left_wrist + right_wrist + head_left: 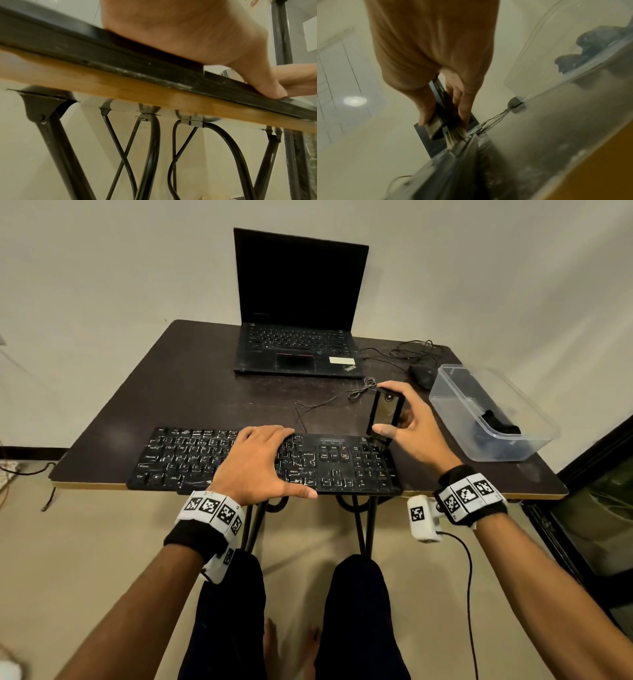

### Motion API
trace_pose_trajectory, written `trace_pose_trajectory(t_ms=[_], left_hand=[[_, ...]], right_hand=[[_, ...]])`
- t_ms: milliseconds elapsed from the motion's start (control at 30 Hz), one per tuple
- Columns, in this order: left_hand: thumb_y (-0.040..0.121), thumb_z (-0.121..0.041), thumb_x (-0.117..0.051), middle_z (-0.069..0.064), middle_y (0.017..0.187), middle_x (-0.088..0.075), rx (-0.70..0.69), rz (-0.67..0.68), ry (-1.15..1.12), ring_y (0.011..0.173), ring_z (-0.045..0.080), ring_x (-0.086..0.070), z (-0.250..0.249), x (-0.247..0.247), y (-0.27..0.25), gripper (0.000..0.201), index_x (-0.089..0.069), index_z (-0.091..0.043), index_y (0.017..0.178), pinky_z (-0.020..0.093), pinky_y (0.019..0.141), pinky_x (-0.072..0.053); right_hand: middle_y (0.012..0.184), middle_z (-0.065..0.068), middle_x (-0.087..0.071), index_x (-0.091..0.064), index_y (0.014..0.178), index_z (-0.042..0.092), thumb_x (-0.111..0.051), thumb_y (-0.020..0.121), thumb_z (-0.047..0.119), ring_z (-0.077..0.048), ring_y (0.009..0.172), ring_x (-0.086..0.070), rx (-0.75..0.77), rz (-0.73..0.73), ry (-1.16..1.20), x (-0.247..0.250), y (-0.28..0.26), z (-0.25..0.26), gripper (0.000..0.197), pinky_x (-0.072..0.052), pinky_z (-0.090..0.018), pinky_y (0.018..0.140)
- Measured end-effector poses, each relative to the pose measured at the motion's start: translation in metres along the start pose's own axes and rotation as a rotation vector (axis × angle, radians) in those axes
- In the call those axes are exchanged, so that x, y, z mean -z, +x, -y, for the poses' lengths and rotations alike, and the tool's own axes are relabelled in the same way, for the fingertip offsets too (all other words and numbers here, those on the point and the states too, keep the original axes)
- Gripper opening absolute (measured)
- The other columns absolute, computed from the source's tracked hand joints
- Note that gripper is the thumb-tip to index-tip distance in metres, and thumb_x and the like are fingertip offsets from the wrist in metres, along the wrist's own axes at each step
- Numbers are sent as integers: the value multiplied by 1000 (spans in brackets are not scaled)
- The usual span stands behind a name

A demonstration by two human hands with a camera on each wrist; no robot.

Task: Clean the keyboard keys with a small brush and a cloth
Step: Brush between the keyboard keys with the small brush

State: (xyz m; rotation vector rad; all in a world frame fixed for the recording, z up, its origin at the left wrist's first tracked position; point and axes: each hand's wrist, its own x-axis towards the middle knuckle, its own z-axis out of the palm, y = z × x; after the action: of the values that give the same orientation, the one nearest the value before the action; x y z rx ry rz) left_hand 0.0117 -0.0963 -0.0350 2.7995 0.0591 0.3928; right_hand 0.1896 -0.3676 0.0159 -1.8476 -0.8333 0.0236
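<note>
A black dusty keyboard [191,460] lies along the table's front edge. My left hand [257,463] rests flat on its middle keys, fingers spread, thumb at the front rim [272,89]. My right hand [407,422] grips a small flat black brush [385,412] upright, just above the keyboard's far right corner. In the right wrist view the brush bristles [455,134] touch the keyboard's edge [465,147]. A dark cloth [498,422] lies inside the clear plastic box [452,405] to the right.
An open black laptop [298,302] stands at the back of the dark table [171,371]. A black mouse [423,374] and tangled cables [363,388] lie between laptop and box. Metal table legs [150,155] run below the wooden front edge [120,89].
</note>
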Motion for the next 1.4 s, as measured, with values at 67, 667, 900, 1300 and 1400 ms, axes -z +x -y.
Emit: trace_pose_trajectory(t_ms=[67,667,900,1300,1400], left_hand=[[51,-109,-54,-4,154,-49,0,0,4,144,15,-40,1,0,0,134,-43,-23,154,39,128,-15],[51,-109,-52,-3,154,-50,-1,5,17,144,16,-41,0,1,1,135,-44,-22,153,39,127,-15],[51,-108,-54,-3,155,-49,1,8,17,145,16,-41,0,0,0,134,-43,-22,154,40,128,-15],[53,-108,-54,-2,155,-49,0,12,28,145,17,-40,0,1,0,133,-42,-22,154,41,127,-16],[53,-108,-54,-2,154,-50,3,5,23,144,17,-41,1,1,0,132,-43,-22,153,42,128,-18]], right_hand=[[136,4,-62,-56,141,24,-79,84,-8,-14,122,-64,6,9,13,-5,5,2,70,-58,-32,100],[135,0,-57,-53,143,14,-78,85,-14,-3,98,-70,-11,193,39,-17,13,18,68,-58,-23,82],[140,-4,-58,-55,143,16,-79,84,-11,-12,122,-63,16,75,31,-9,0,9,69,-55,-23,93],[130,1,-62,-53,144,14,-79,84,-13,-3,105,-70,-72,5,50,19,-13,-1,71,-59,-23,85],[130,-6,-63,-55,142,22,-79,85,-12,-13,104,-71,-89,65,77,18,-14,1,70,-62,-29,86]])
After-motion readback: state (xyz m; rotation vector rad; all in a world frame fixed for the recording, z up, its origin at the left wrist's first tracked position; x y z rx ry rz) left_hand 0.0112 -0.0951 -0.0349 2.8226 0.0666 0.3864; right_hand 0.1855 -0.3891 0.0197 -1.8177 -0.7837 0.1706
